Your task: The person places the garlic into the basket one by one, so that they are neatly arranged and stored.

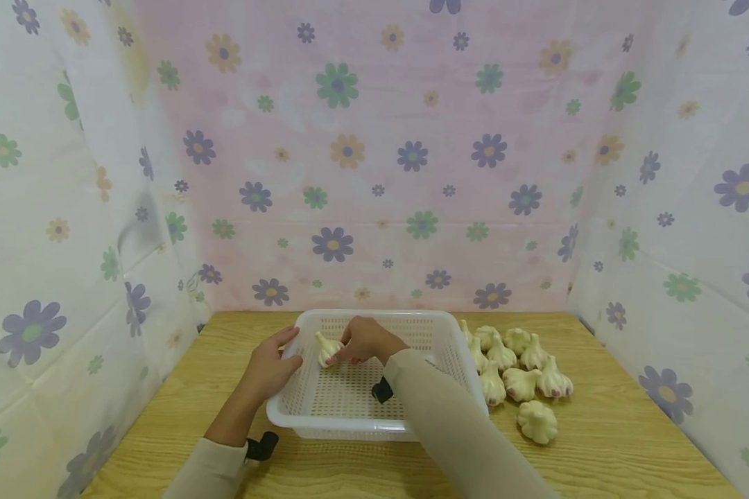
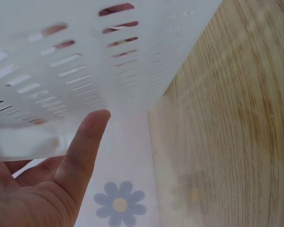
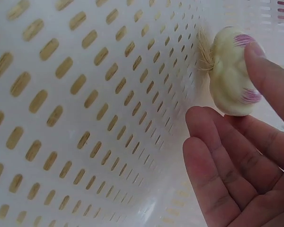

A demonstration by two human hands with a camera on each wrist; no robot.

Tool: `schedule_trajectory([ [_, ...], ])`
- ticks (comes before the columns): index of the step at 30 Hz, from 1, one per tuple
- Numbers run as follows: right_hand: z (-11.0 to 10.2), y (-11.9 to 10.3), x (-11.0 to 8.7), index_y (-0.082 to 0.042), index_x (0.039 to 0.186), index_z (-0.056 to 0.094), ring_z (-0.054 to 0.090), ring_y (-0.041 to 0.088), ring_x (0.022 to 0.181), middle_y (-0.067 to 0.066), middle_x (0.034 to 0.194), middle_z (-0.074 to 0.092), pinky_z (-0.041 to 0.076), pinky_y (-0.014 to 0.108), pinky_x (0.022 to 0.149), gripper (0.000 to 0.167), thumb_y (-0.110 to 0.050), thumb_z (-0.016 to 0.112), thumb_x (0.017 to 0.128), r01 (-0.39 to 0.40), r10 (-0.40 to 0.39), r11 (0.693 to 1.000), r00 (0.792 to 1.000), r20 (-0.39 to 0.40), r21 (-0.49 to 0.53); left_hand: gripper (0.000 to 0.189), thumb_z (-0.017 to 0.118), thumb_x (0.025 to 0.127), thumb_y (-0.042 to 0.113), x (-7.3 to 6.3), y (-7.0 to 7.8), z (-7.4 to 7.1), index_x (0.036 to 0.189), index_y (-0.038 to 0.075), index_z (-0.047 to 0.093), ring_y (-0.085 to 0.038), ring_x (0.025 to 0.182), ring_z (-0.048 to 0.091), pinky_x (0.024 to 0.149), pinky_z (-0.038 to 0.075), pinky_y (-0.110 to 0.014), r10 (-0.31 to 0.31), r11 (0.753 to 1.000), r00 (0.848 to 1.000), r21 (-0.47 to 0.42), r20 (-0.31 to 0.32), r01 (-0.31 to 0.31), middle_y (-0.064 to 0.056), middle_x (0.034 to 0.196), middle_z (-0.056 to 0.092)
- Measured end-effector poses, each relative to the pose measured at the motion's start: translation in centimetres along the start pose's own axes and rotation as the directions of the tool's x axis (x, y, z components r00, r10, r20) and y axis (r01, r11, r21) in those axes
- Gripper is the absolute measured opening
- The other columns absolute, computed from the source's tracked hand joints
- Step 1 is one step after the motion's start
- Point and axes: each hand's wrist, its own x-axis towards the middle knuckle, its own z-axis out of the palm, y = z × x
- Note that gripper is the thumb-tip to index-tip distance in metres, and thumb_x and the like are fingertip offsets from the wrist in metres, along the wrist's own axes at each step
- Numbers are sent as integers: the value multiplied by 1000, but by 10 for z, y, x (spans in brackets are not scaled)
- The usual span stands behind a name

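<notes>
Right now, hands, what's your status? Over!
Left hand: holding basket by rim. Right hand: pinching one garlic inside. Right sleeve hides part of basket.

This looks like a small screened-off work spot, shut in on three sides. A pink sheet [image 1: 374, 125] printed with flowers [image 1: 338, 85] hangs behind the wood-grain table [image 1: 605, 430], and paler flowered sheets [image 1: 693, 242], creased and wrinkled, line its left and right. The white basket [image 1: 349, 424] and garlic bulbs [image 1: 538, 421] suggest kitchen work, though whether the building is a home or a studio cannot be told.
</notes>
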Motion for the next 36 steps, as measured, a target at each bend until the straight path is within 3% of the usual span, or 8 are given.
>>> schedule_trajectory([
  [7, 0, 1, 3, -12, 71, 79, 73, 24, 70, 10, 76, 78, 62, 37, 66, 35, -44, 93, 74, 21, -22, 998, 1000, -11, -58, 66, 61, 93, 9, 0, 0, 0, 156, 1, 43, -47, 131, 57, 85, 64, -45, 1, 1000, 1000, 7, 3, -1, -11, 169, 33],
  [11, -3, -1, 2, -12, 60, 67, 74, 29, 73, 13, 75, 77, 57, 32, 58, 45, -47, 91, 75, 44, -45, 995, 999, -11, -92, 65, 61, 93, 9, -1, 0, -2, 155, 1, 44, -47, 130, 59, 85, 64, -44, 5, 1000, 1000, 20, -6, -5, -12, 168, 34],
  [14, -8, -2, 0, -11, 71, 69, 74, 27, 73, 12, 79, 78, 55, 30, 59, 43, -48, 91, 75, 41, -44, 992, 999, -18, -118, 65, 61, 93, 10, -1, 0, -2, 155, 1, 44, -47, 130, 58, 85, 63, -44, 3, 1000, 1000, 24, -8, -3, -11, 168, 34],
  [18, -18, -4, -7, -6, 108, 78, 75, 21, 78, 9, 102, 79, 62, 38, 82, 51, -45, 90, 77, 47, -52, 987, 998, -29, -151, 66, 61, 93, 10, -1, 0, -1, 156, 2, 44, -49, 132, 56, 85, 63, -44, 0, 1000, 1000, 19, -4, 0, -10, 168, 34],
  [20, -24, -6, -11, -5, 118, 77, 76, 20, 81, 10, 110, 78, 61, 41, 89, 56, -44, 88, 80, 60, -65, 985, 998, -27, -160, 66, 61, 93, 10, -1, 0, -1, 156, 1, 43, -49, 132, 55, 85, 64, -45, 2, 1000, 1000, 14, -1, -2, -10, 168, 33],
  [29, -68, -4, -48, -8, 127, 74, 71, 17, 100, 1, 112, 77, 60, 39, 91, 60, -49, 83, 84, 173, -183, 971, 982, -49, -164, 65, 61, 94, 11, -2, 5, 0, 156, 1, 43, -49, 130, 57, 87, 63, -45, 14, 999, 1000, 33, -12, -14, -11, 168, 34],
  [36, -98, 13, -91, -20, 125, 74, 71, 17, 101, -5, 111, 76, 60, 38, 87, 51, -53, 79, 87, 236, -243, 969, 964, -110, -78, 65, 62, 94, 11, -4, 5, 1, 156, 1, 43, -49, 137, 52, 98, 58, -50, -1, 998, 1000, 66, -14, 2, -11, 168, 33],
])
